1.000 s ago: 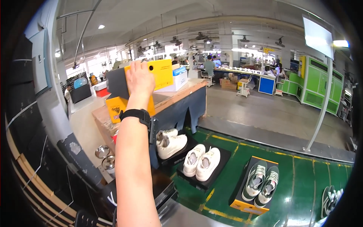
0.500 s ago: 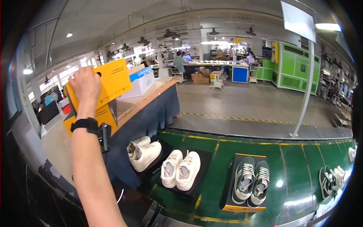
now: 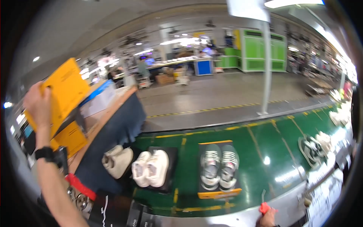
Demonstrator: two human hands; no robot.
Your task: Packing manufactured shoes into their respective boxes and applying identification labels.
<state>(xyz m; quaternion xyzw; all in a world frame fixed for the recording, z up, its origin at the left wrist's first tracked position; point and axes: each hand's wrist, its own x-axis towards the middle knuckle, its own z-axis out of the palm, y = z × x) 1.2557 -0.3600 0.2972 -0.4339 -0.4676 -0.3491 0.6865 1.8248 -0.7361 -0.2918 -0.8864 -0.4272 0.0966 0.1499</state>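
Observation:
My left hand (image 3: pixel 38 104), raised at the far left, is closed on the edge of a yellow cardboard shoebox (image 3: pixel 67 89), which is tilted. Just below it is another yellow box (image 3: pixel 72 139) on the bench. At the lower edge, my right hand (image 3: pixel 268 219) shows only in part, closed on a small red thing (image 3: pixel 266 208) with a thin pale strand rising from it; its kind is unclear. Between the hands, white sneakers (image 3: pixel 157 168) and dark green sneakers (image 3: pixel 219 168) sit in pairs on shoeboxes on a green conveyor belt (image 3: pixel 261 170).
A cloth-draped bench (image 3: pixel 109 109) bears a white box (image 3: pixel 99 101). Beige shoes (image 3: pixel 120 162) stand beside the drape. More shoes (image 3: pixel 312 151) are on the belt at right. A metal post (image 3: pixel 266 68) rises beyond it. Dark boxes (image 3: pixel 113 212) lie at lower left.
The view has swung right, so bench, belt and shoes appear farther left. My left hand still grips the yellow shoebox. My right hand has come into view with the red thing.

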